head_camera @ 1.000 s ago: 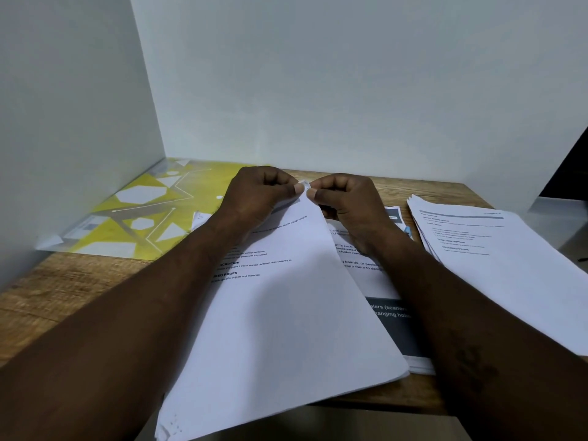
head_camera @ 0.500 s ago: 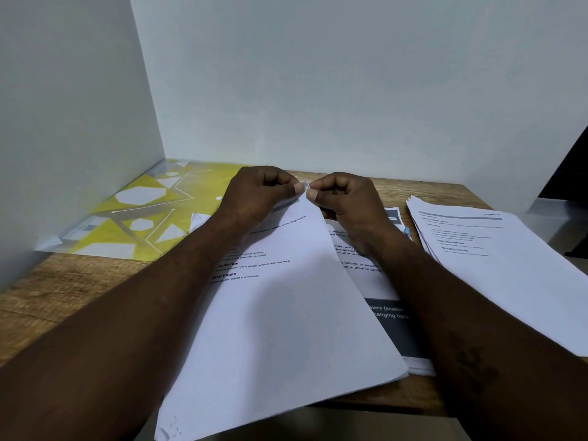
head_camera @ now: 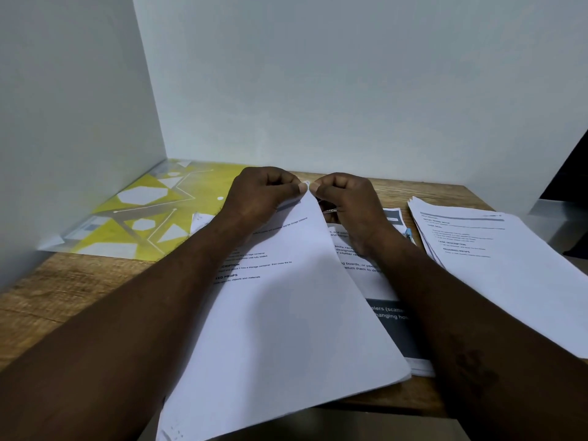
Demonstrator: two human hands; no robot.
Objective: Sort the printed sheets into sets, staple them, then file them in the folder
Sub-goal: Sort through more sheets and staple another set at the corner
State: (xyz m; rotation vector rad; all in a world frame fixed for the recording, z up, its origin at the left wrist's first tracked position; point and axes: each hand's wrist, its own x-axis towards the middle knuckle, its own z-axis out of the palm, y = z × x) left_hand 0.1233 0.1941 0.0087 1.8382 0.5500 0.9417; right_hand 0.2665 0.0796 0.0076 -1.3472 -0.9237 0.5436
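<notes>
1. Left hand [head_camera: 261, 194] and right hand [head_camera: 345, 198] together pinch the far corner of the sheet set [head_camera: 286, 313]; uneven pulling could tear it.
2. Pages might slide onto the stack [head_camera: 381, 281] under the right hand, mixing sets.

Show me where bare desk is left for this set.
Bare wood lies at the near left of the wooden desk, bordered by the yellow patterned folder and the left forearm. A thin strip runs along the back wall beyond the right hand. Centre and right are crowded: the pinched white sheets, the grey-banded printed stack, the fanned white stack.
</notes>
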